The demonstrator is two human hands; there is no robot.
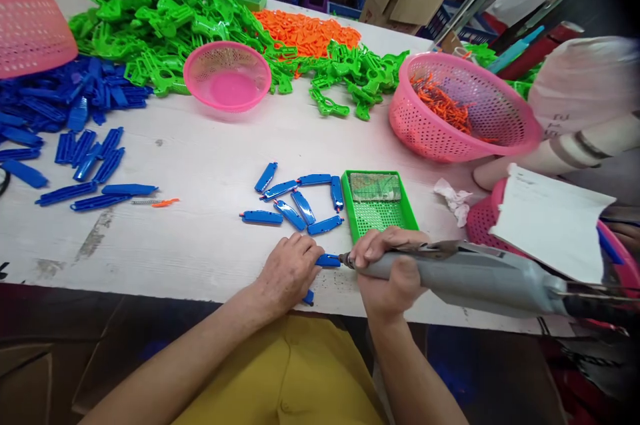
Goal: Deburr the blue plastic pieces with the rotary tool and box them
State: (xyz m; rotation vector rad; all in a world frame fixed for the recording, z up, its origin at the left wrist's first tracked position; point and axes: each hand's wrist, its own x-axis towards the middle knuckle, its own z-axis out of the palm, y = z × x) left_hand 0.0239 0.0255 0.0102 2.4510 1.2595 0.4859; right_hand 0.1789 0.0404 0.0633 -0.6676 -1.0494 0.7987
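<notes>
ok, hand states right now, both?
Left hand: closed on a blue plastic piece, pinning it to the table.
Right hand: closed around the grey power screwdriver.

no readable text, faint digits on co-worker's white sleeve [555, 125] too blurred

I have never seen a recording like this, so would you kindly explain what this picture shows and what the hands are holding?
One camera on a person's head looks down at their bare hands over a white table. The left hand pins a small blue plastic piece at the table edge. The right hand grips a grey power screwdriver, its tip at that piece. More blue pieces, a green tray, pink baskets and green parts lie beyond. Another person's arm shows at right.
</notes>
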